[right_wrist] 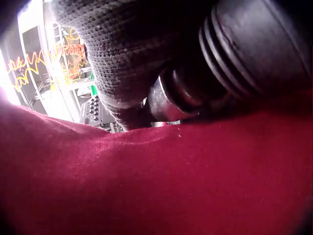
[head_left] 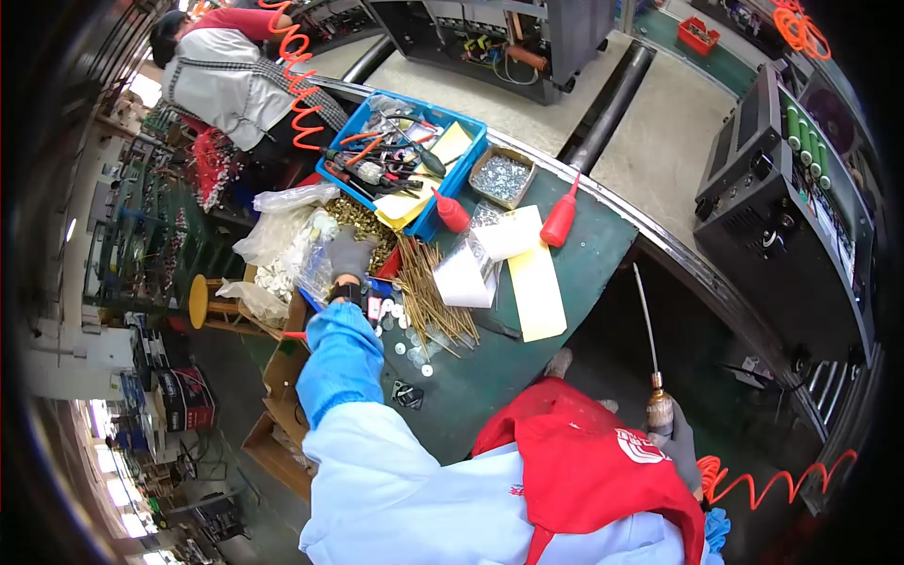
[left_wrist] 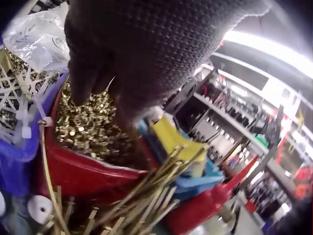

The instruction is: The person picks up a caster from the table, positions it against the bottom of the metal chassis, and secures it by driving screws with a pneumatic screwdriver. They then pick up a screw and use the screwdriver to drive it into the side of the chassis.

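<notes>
The left grip (left_wrist: 151,49) is cut off by the left wrist view's top edge, its fingertips blurred at the brass pieces (left_wrist: 90,127), while the red cloth (right_wrist: 161,181) hides part of the driver (right_wrist: 259,49) and bears white print (head_left: 641,445) too small to read.

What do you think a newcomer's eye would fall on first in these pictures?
Probably the red cloth, broad at the bottom of the head view. Next, the brass parts in the red bin under the left hand, and the long driver in the right hand.
</notes>
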The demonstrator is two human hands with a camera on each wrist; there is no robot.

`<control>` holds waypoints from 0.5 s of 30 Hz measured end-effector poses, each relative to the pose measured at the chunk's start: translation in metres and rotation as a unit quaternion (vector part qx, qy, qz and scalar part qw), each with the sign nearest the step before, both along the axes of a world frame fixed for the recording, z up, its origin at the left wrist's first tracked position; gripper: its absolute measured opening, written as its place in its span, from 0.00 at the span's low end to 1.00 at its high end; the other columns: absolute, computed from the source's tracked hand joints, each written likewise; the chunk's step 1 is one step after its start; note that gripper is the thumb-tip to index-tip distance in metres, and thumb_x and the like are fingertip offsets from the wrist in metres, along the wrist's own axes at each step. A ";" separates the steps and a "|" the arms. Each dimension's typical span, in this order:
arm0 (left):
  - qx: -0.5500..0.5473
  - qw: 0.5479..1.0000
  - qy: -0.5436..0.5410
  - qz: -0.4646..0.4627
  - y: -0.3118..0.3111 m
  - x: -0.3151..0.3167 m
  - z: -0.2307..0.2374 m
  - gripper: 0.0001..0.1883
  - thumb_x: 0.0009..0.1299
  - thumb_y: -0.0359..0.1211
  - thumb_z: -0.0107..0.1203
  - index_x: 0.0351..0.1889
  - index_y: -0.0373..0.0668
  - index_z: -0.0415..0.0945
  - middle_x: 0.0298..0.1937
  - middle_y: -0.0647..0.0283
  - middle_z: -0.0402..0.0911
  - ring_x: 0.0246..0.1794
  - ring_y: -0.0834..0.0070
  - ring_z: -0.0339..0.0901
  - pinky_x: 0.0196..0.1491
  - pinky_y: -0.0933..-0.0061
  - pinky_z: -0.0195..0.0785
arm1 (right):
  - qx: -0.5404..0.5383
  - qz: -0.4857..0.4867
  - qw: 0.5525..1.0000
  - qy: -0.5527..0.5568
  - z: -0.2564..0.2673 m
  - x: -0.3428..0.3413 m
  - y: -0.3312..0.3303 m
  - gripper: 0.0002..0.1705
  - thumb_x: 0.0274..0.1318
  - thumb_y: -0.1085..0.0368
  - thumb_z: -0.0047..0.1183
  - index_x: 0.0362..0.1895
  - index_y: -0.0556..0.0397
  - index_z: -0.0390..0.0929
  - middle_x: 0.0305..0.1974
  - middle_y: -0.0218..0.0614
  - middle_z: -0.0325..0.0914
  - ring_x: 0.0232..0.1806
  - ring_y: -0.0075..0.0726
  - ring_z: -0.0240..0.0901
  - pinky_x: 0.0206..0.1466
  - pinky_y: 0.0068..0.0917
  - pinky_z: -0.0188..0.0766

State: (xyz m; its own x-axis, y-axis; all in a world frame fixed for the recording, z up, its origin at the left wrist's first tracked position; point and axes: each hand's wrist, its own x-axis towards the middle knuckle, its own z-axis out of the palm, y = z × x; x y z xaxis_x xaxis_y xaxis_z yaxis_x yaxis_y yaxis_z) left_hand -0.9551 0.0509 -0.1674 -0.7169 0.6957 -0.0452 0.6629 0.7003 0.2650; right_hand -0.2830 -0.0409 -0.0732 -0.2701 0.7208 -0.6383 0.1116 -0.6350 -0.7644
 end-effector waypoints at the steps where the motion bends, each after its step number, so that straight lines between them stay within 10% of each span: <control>1: -0.083 0.996 0.013 -0.013 0.008 0.010 0.004 0.36 0.58 0.49 0.67 0.63 0.42 0.74 0.55 0.40 0.81 0.61 0.46 0.75 0.64 0.51 0.67 | 0.007 -0.001 1.000 0.007 0.002 -0.007 0.003 0.50 0.44 0.63 0.65 0.73 0.60 0.59 0.53 0.36 0.73 0.48 0.28 0.72 0.53 0.26 0.71; 6: -0.066 0.972 0.057 -0.216 0.034 0.002 -0.022 0.20 0.68 0.42 0.53 0.54 0.42 0.78 0.46 0.44 0.84 0.48 0.43 0.80 0.48 0.46 0.72 | -0.004 -0.024 1.000 -0.005 0.033 -0.028 0.005 0.48 0.48 0.60 0.65 0.73 0.60 0.58 0.63 0.40 0.69 0.65 0.35 0.65 0.70 0.32 0.59; 8: -0.089 0.982 0.097 -0.139 0.040 -0.051 -0.076 0.16 0.70 0.36 0.50 0.52 0.41 0.77 0.45 0.43 0.84 0.46 0.41 0.80 0.46 0.46 0.72 | -0.021 -0.062 0.998 0.023 0.046 -0.032 0.009 0.48 0.49 0.60 0.66 0.73 0.59 0.59 0.64 0.40 0.69 0.66 0.35 0.65 0.71 0.32 0.58; 15: 0.018 0.984 0.162 -0.072 0.020 -0.051 -0.045 0.23 0.68 0.28 0.54 0.63 0.41 0.73 0.48 0.49 0.84 0.45 0.54 0.83 0.46 0.56 0.76 | -0.047 -0.169 0.984 -0.023 0.043 -0.002 -0.005 0.48 0.49 0.59 0.65 0.73 0.55 0.58 0.41 0.33 0.73 0.32 0.23 0.72 0.34 0.23 0.72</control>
State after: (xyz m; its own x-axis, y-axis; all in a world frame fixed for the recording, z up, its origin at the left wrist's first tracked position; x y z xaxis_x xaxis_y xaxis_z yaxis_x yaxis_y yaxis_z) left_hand -1.0065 0.0713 -0.2128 -0.5826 0.7886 0.1967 0.8089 0.5861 0.0461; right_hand -0.2850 -0.0458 -0.0300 0.0068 0.7021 -0.7120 -0.0852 -0.7090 -0.7000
